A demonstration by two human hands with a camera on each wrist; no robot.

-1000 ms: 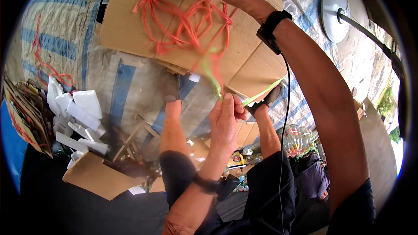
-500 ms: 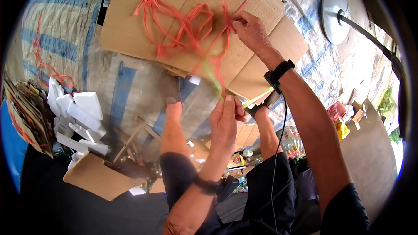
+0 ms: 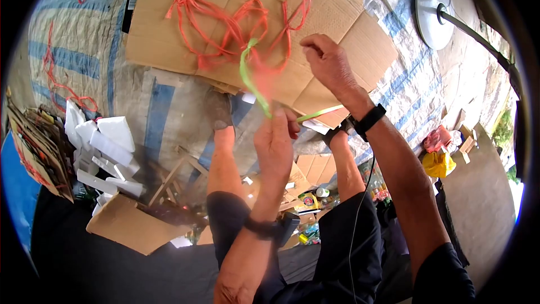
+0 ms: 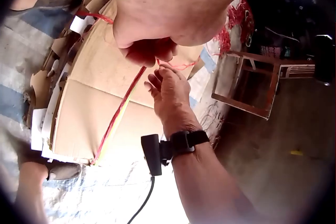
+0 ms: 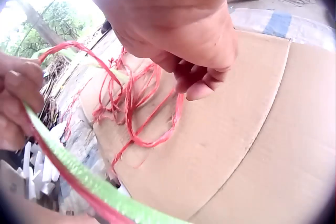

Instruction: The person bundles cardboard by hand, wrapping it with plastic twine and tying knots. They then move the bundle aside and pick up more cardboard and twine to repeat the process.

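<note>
My left hand (image 3: pixel 274 143) pinches a bright green strap (image 3: pixel 246 73) together with red twine (image 4: pixel 119 111). One end of the strap stands up blurred past the fingers; the rest runs right to the edge of a stack of flattened cardboard (image 3: pixel 169 39). In the left wrist view the red and yellow-green lines lie taut across the cardboard's side. My right hand (image 3: pixel 332 70) hovers over the cardboard's right part, fingers loosely bent and nothing seen in them. Just past its fingertips in the right wrist view, a tangle of red twine (image 5: pixel 128 103) lies in loops on the cardboard.
A blue-striped tarp (image 3: pixel 160 112) covers the ground. White foam pieces (image 3: pixel 115 135) and a pile of flat cardboard (image 3: pixel 36 146) lie at left. A round-based stand (image 3: pixel 430 11) is at upper right. Yellow and red bags (image 3: pixel 439 164) sit at right, and a thin cable hangs from the right wrist.
My right hand came down from the far edge of the cardboard, touched the red twine, then moved off it. The left hand shifted slightly left and up, still pinching the strap.
</note>
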